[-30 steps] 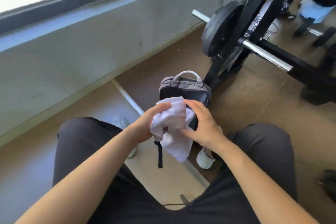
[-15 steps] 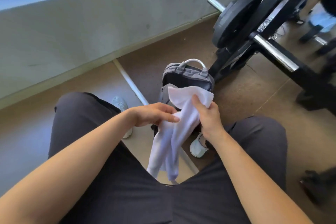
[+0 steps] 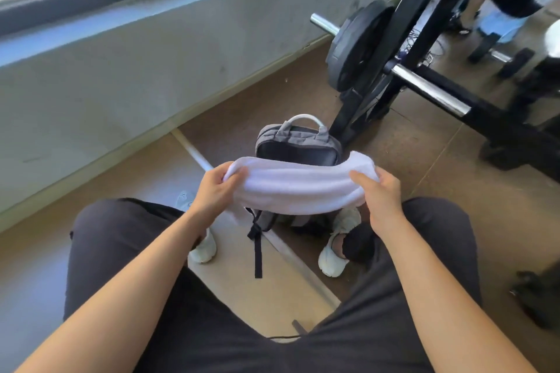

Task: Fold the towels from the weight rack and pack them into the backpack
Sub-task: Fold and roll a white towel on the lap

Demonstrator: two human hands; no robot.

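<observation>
A white towel (image 3: 298, 188) is stretched sideways in the air between my two hands, above my knees. My left hand (image 3: 216, 191) grips its left end and my right hand (image 3: 380, 194) grips its right end. Behind and below the towel stands a grey backpack (image 3: 298, 142) on the floor between my feet, with a white top handle and a dark open front. Its lower half is hidden by the towel. The black weight rack (image 3: 424, 48) rises at the upper right, with a weight plate on a chrome bar.
A grey wall with a dark-framed window runs along the left. My white shoes (image 3: 335, 254) sit on the brown floor beside the backpack. A black strap (image 3: 257, 248) hangs from the bag. A person stands at the far upper right, and a dark object lies at the right edge.
The towel was bunched, then hung down from my right hand. Now both hands have pulled it out into a horizontal band held by its ends.
</observation>
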